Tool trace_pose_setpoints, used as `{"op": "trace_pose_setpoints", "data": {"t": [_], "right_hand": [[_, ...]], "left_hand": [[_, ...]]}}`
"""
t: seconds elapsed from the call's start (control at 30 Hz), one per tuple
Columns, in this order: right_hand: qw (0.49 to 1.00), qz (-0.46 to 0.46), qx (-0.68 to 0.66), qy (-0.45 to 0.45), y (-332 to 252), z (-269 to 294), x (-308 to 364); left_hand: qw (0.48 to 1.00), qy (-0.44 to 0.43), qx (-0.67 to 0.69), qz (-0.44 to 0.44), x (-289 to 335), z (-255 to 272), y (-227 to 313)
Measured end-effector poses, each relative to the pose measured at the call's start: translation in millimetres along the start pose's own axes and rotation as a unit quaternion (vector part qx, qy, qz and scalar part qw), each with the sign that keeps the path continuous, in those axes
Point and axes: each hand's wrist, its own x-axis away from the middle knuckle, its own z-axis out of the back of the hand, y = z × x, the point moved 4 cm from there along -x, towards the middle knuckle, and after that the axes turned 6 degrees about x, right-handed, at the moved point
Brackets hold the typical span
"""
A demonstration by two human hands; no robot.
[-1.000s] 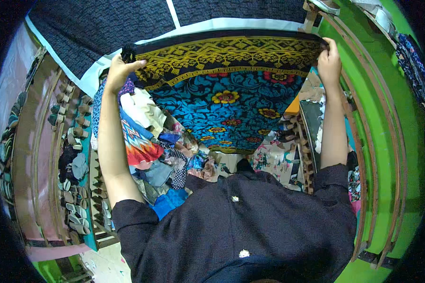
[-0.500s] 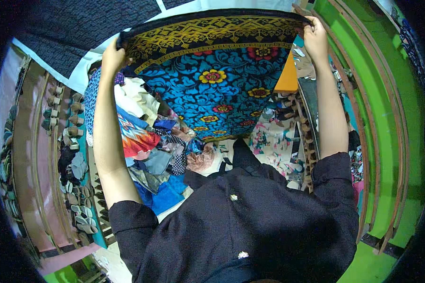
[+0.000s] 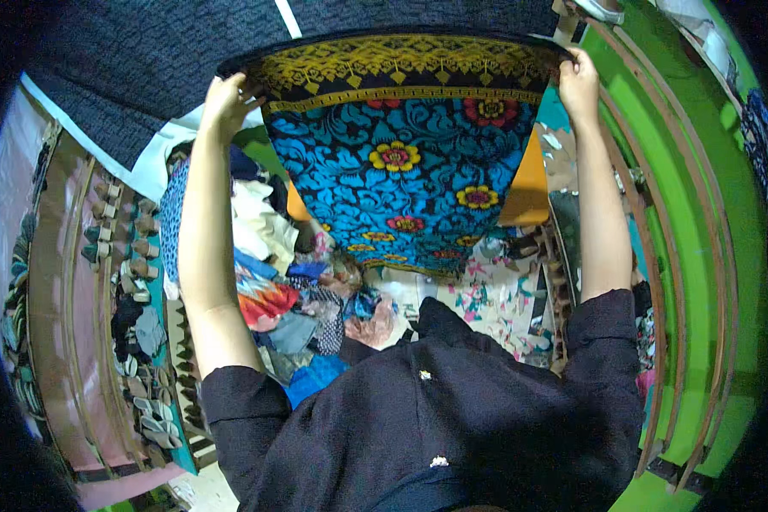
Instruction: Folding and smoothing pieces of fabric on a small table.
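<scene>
A large patterned cloth point(image 3: 384, 162) hangs spread out in front of me, held up by its top edge. It is blue and black with leaf scrolls, red and yellow flowers, and a black-and-gold border. My left hand point(image 3: 228, 101) is closed on its upper left corner. The upper right corner is gripped by my right hand point(image 3: 578, 85). Between the hands the top edge is stretched nearly straight, and the lower part falls toward the floor. Both arms are raised and reach forward.
A heap of mixed clothes point(image 3: 294, 290) lies at the left below the cloth. Shelves of shoes point(image 3: 149, 401) stand further left. An orange panel point(image 3: 529, 183) shows behind the cloth. Green wall with wooden rails point(image 3: 683, 213) runs along the right. Dark textured fabric point(image 3: 145, 77) spans the far left.
The cloth hangs slightly lower in view and further right, and looks flatter across its left side. Both hands still hold its corners. More of the orange panel shows behind it.
</scene>
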Motion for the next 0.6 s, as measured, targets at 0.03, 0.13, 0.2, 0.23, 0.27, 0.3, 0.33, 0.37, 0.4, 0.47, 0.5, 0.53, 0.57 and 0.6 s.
{"op": "trace_pose_setpoints", "data": {"t": [0.03,0.13,0.2,0.23,0.27,0.3,0.33,0.37,0.4,0.47,0.5,0.53,0.57,0.6], "right_hand": [[0.999,0.034,-0.027,0.019,2,-2,-3],[0.999,-0.036,0.015,-0.011,26,-11,-15],[0.997,-0.054,0.045,-0.032,33,-30,-21],[0.995,-0.077,-0.033,-0.060,33,-46,-21],[0.988,-0.096,-0.049,-0.106,42,-59,-29],[0.977,-0.135,-0.032,-0.160,64,-77,-40],[0.961,-0.174,-0.014,-0.214,87,-98,-51],[0.946,-0.201,0.006,-0.253,90,-128,-88],[0.921,-0.244,0.034,-0.301,105,-155,-95],[0.898,-0.288,-0.023,-0.331,136,-216,-105],[0.883,-0.326,-0.002,-0.337,167,-231,-123],[0.916,-0.296,-0.037,-0.267,184,-253,-147],[0.954,-0.235,-0.007,-0.184,198,-266,-173],[0.979,-0.170,0.015,-0.107,186,-284,-188]], "left_hand": [[1.000,0.018,0.009,-0.002,-6,-5,-4],[1.000,0.013,0.019,0.019,-27,-21,-16],[0.999,0.002,-0.042,0.012,-46,-17,-23],[0.993,-0.011,-0.114,0.027,-69,-5,-34],[0.982,-0.027,-0.182,0.042,-95,3,-44],[0.974,0.003,-0.220,0.054,-104,-16,-51],[0.962,-0.056,-0.255,0.082,-132,-26,-70],[0.939,-0.053,-0.322,0.110,-172,-32,-66],[0.904,-0.055,-0.393,0.159,-202,-27,-88],[0.804,-0.096,-0.583,0.059,-263,-6,-120],[0.789,-0.061,-0.609,0.061,-283,-37,-123],[0.803,0.014,-0.586,-0.111,-307,-41,-114],[0.845,0.038,-0.510,-0.155,-321,-68,-102],[0.877,0.069,-0.434,-0.194,-326,-78,-90]]}}
